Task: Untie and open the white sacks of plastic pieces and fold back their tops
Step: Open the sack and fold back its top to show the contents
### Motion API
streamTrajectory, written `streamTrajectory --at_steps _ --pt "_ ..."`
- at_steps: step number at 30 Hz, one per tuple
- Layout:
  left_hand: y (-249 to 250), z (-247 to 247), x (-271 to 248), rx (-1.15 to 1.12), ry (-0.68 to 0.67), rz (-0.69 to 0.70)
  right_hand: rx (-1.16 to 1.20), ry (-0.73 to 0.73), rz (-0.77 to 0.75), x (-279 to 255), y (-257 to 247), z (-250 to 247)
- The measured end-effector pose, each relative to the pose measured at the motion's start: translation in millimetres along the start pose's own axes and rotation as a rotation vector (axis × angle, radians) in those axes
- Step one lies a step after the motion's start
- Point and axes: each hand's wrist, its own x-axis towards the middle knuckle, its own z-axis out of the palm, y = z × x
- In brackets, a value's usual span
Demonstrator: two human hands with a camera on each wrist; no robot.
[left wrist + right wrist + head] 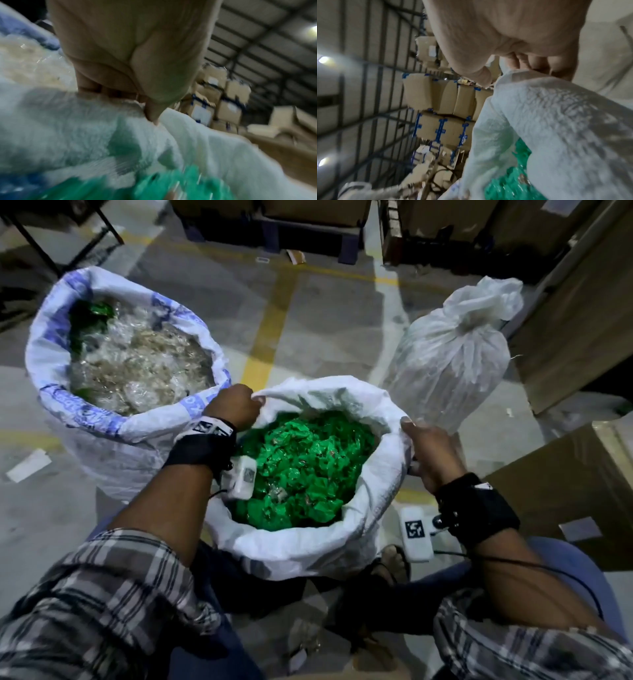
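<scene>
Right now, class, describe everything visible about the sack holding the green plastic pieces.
The white woven sack stands upright on the floor, untied and open, its top rolled outward into a thick rim. Crumpled green plastic pieces fill it. The left hand grips the far-left rim; the right hand grips the right rim.

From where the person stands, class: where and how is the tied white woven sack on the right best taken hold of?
Grip the tied white woven sack at its cinched neck, coming from above. The fabric gathers narrow there under a loose tuft, so a hand could likely close round it; the bulging body looks too wide.
</scene>
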Motion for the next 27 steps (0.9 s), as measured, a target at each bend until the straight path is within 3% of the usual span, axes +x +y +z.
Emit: streamTrajectory --at_steps 4,7,9,13,15,17,20,22,24,27 --pt "-11.9 -22.5 20.1 -0.439 0.034 -0.107 -0.505 -0.008 -0.240 -6.5 24.1 3.2" --pt "-19.5 -23.1 21.4 -0.843 -0.061 -0.248 -0.412 0.028 -0.246 -0.3 34.1 7.0" --pt "-17.3 -17.9 18.2 -0.950 -0.037 -0.243 -0.291 0.071 -0.205 7.6 32.5 5.3" --pt "-14.4 -22.0 7.6 -0.454 0.033 -0.148 -0.260 0.142 -0.203 17.3 31.8 -0.1" --pt "-23.1 -28.9 -5.9 -0.210 0.063 -0.172 -0.301 0.175 -0.234 16.1 35.2 -2.0" --pt "-36.8 -31.1 -21.6 -0.015 -0.023 -0.240 -0.346 0.222 -0.271 13.1 36.3 -5.6" --pt "-57.2 -26.5 -47.7 -0.102 -0.264 -0.341 -0.331 0.244 -0.274 8.7 35.6 -9.5" --pt "-61.7 -22.5 -60.0 -0.072 -0.339 -0.317 -0.385 0.253 -0.293 3.8 34.1 -8.8" --pt "-61.6 -18.9 -61.0 0.023 -0.270 -0.291 -0.470 0.181 -0.328 -3.5 34.1 -1.9" --pt "-49.4 -16.2 -62.8 -0.261 -0.146 -0.287 -0.635 -0.010 -0.344 -17.5 39.3 16.8"
